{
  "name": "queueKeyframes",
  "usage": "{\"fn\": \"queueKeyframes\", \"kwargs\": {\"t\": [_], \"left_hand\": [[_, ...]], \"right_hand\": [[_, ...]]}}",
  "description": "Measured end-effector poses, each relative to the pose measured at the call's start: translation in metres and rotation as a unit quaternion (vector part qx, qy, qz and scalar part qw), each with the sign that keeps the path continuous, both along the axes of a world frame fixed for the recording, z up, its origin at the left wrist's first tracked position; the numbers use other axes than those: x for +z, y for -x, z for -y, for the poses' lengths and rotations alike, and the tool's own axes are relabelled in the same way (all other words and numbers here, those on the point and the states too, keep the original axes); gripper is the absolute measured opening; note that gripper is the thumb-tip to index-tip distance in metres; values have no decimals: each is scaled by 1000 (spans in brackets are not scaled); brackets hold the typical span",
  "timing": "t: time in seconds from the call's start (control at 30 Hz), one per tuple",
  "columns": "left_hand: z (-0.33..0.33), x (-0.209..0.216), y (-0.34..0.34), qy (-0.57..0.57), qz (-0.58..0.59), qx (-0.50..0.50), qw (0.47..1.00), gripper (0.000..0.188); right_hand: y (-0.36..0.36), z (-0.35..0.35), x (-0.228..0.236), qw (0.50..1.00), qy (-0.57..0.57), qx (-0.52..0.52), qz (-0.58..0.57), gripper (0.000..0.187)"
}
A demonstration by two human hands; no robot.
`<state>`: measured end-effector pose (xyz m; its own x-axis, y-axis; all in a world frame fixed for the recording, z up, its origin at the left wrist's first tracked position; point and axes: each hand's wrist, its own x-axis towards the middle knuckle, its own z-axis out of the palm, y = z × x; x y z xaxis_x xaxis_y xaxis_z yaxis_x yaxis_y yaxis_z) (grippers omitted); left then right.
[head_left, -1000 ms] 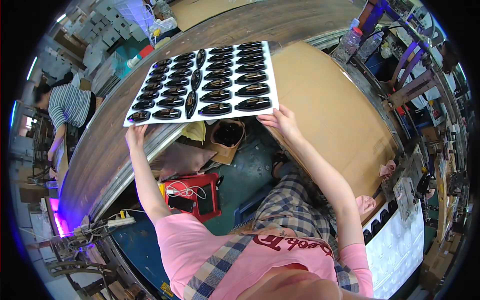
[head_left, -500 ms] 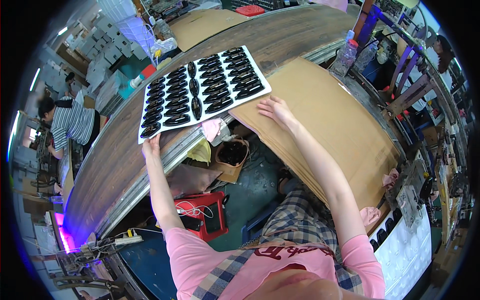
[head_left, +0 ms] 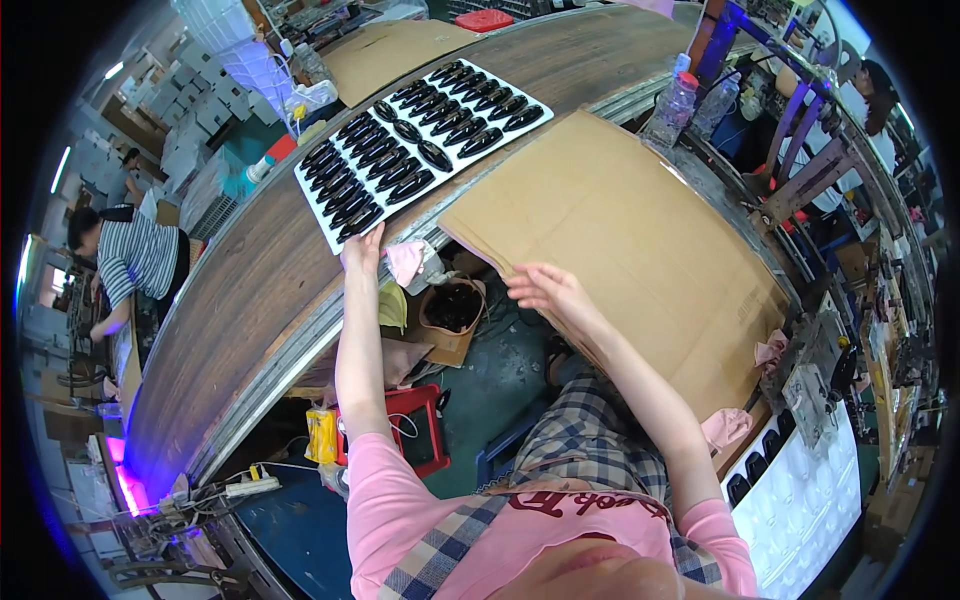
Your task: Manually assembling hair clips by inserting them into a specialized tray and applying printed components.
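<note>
A white tray (head_left: 462,165) filled with rows of glossy black, long oval pieces lies at a slant on the brown wooden conveyor-like bench (head_left: 250,260). My left hand (head_left: 362,250) grips its near left corner, fingers closed at the edge. My right hand (head_left: 545,288) is apart from the tray, over the near left edge of a brown cardboard sheet (head_left: 640,250). Its fingers are stretched out and loosely spread, with nothing held in them.
Below the bench edge are a pink cloth (head_left: 406,262), a bin of dark pieces (head_left: 455,305) and a red stool (head_left: 430,430). Another white tray (head_left: 805,510) stands low at right. Clear plastic jars (head_left: 672,108) stand beyond the cardboard. A co-worker in stripes (head_left: 145,250) bends at far left.
The tray has turned and shifted rightward along the bench, with my left hand moving at its corner. My right hand has drawn back toward me, away from the tray's right corner.
</note>
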<state>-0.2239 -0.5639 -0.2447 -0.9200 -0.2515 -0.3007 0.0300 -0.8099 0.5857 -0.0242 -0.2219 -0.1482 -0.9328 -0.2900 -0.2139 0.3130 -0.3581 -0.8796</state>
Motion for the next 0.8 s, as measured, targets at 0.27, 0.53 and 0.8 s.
{"fn": "queueKeyframes", "kwargs": {"t": [0.27,0.53,0.8], "left_hand": [[16,4,-13,-10,108,-103,989,37],[5,0,-1,51,98,-106,988,37],[-3,-6,7,-1,116,-48,992,29]], "right_hand": [[-129,-34,15,998,3,-36,52,32],[-183,-49,13,995,-12,-81,59,29],[-215,-54,10,988,-5,-122,90,29]]}}
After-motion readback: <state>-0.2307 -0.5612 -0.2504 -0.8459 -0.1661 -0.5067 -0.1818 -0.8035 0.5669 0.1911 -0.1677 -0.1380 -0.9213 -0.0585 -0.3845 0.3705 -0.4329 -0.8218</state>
